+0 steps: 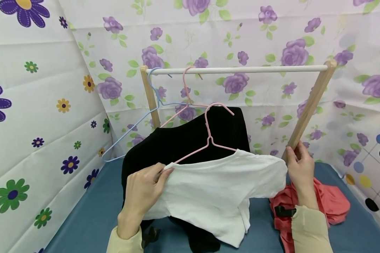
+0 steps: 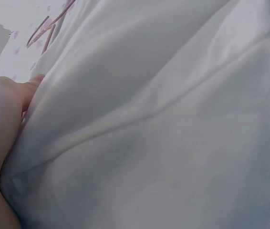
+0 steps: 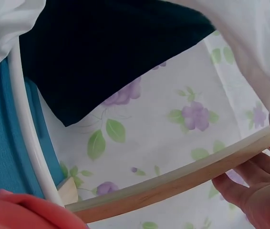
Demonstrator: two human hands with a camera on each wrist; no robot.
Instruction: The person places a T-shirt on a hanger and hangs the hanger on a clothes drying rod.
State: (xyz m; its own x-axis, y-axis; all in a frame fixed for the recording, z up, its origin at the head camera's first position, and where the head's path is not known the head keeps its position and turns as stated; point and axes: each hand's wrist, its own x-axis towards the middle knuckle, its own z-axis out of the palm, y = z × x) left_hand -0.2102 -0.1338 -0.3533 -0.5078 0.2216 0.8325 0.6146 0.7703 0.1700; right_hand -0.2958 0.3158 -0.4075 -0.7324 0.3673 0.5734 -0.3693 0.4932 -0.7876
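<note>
My left hand [image 1: 144,189] pinches the near shoulder of a white T-shirt [image 1: 209,182] between thumb and fingers. Inside the shirt's neck sits a pink hanger [image 1: 210,135], its hook sticking up free of the rail. In the left wrist view, white cloth [image 2: 149,124] fills most of the picture beside the hand [image 2: 6,109]. At the right, my right hand [image 1: 301,172] grips a wooden post [image 1: 311,105] of the clothes rack; the right wrist view shows fingers [image 3: 237,191] against the post [image 3: 173,183]. The shirt's other sleeve hangs close to that hand.
From the rack's white rail [image 1: 256,69] hang a blue hanger [image 1: 136,124] and another pink hanger [image 1: 185,84] bearing a black garment [image 1: 177,140] behind the shirt. Crumpled coral-red cloth [image 1: 334,203] lies on the blue surface [image 1: 85,211] by the right forearm. Flowered sheets [image 1: 123,14] stand behind.
</note>
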